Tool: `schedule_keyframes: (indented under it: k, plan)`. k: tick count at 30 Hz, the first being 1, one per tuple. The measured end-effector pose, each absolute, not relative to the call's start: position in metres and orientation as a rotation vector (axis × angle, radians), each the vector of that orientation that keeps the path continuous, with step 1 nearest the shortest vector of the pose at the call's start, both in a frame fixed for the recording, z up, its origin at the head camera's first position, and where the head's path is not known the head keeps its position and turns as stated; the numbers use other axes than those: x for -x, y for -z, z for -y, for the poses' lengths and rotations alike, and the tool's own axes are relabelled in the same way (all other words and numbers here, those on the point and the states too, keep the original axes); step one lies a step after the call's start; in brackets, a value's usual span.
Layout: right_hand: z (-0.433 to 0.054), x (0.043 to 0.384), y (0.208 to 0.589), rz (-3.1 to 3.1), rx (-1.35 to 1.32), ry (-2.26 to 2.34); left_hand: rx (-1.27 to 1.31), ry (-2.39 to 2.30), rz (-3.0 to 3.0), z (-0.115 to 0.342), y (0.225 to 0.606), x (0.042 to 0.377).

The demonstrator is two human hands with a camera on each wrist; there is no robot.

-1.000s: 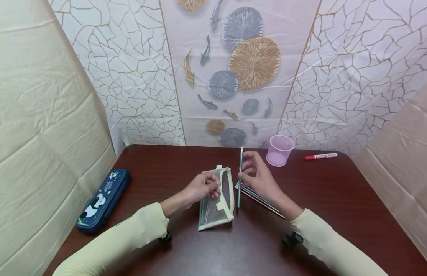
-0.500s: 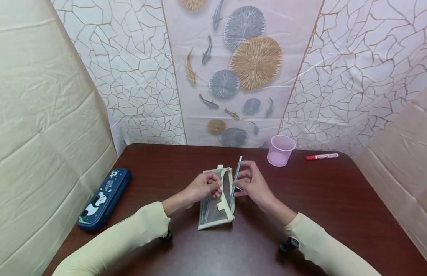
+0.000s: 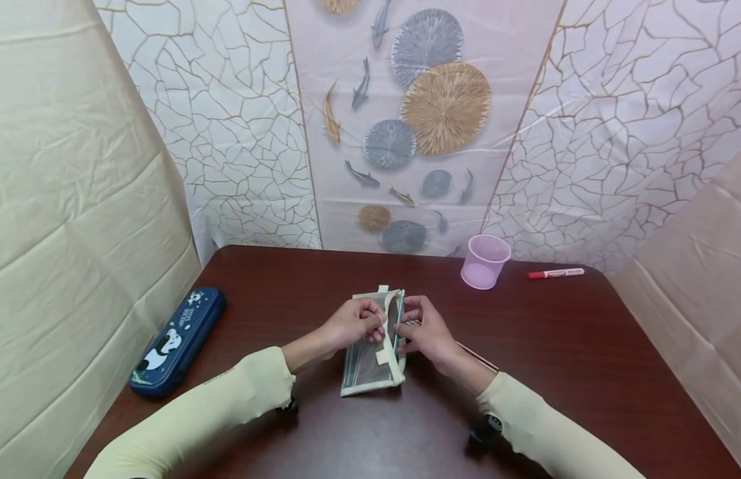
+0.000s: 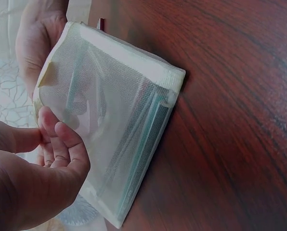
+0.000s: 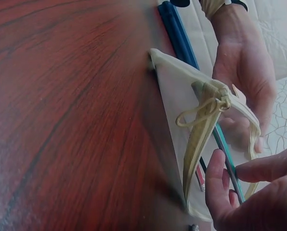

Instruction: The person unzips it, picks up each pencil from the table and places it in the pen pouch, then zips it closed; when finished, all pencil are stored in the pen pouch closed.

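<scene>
One mesh pouch [image 4: 129, 57], cream-trimmed, is resting on the dark table [image 3: 346, 439], its mouth gaping toward the right; several slender items are showing through the mesh. Handling, as judged: light, soft, prone to sagging, hard to harm; the trimmed rim is offering the surest hold. One teal pencil [image 5: 223, 144] is lying lengthwise at that mouth, its lower end apparently within. Handling, as judged: light, stiff, smooth; the middle of the shaft is suiting the grip best. One left hand [image 3: 355, 324], its forearm slanting in from the lower left, is pinching the rim between thumb and fingertips. One right hand [image 3: 430, 334], its forearm slanting in from the lower right, is gripping the pencil's shaft between thumb and bent fingers. One slender item [image 3: 478, 357], probably another pencil, is showing beside the right wrist.
</scene>
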State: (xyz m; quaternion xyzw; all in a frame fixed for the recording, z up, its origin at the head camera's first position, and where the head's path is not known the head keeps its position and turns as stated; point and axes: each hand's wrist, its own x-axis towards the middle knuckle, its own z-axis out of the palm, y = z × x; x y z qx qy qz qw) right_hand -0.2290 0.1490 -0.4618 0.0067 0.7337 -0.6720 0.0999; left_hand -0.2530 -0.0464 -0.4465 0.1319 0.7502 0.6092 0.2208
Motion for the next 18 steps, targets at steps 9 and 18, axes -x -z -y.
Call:
schedule_keyframes:
  k: [9, 18]
  plan:
    - [-0.143, 0.230, 0.463, -2.179, -0.023, 1.951, -0.364, -1.664, -2.073, 0.048, 0.448, 0.252]
    - [-0.156, 0.232, 0.453, -2.176, -0.034, 2.127, -0.384, -1.698, -2.073, 0.051, 0.446, 0.251]
